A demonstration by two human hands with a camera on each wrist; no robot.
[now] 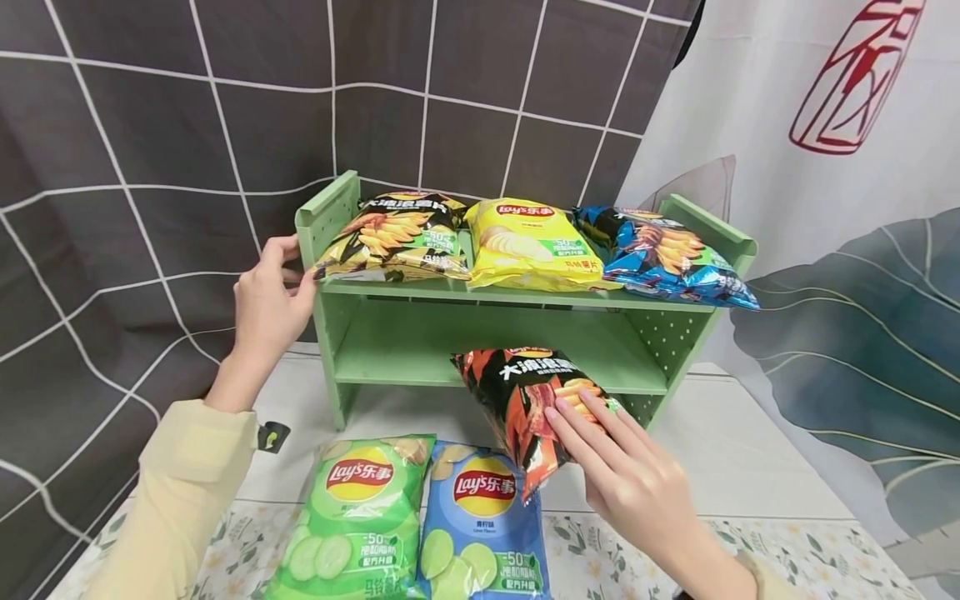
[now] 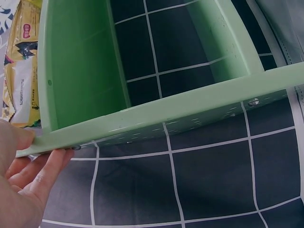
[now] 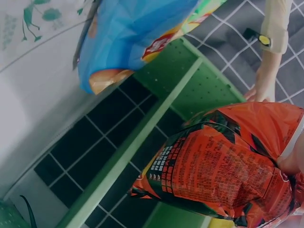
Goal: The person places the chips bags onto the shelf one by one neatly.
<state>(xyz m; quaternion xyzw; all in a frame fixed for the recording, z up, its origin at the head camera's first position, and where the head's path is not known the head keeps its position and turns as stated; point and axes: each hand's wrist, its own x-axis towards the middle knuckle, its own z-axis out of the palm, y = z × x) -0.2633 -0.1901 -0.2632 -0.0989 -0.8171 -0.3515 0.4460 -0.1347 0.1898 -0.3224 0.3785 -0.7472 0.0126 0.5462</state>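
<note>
My left hand (image 1: 268,304) grips the left side panel (image 1: 327,218) of a small green two-tier shelf. In the left wrist view, its thumb and fingers lie on opposite sides of the panel's edge. A black-and-red bag of potato chips (image 1: 517,396) is held tilted by my right hand (image 1: 637,487) in front of the lower tier (image 1: 405,346). Several fingers lie across the bag's front; in the right wrist view the thumb presses its red printed back (image 3: 213,166). On the top tier sit a black-and-gold chip bag (image 1: 397,237), a yellow one (image 1: 532,246) and a blue-and-black one (image 1: 667,254).
A green chip bag (image 1: 352,517) and a blue chip bag (image 1: 483,525) lie side by side before the shelf, on a floral cloth (image 1: 600,550) over a white surface. Dark gridded cloth (image 1: 262,125) hangs behind, with a pale printed curtain (image 1: 825,275) at right.
</note>
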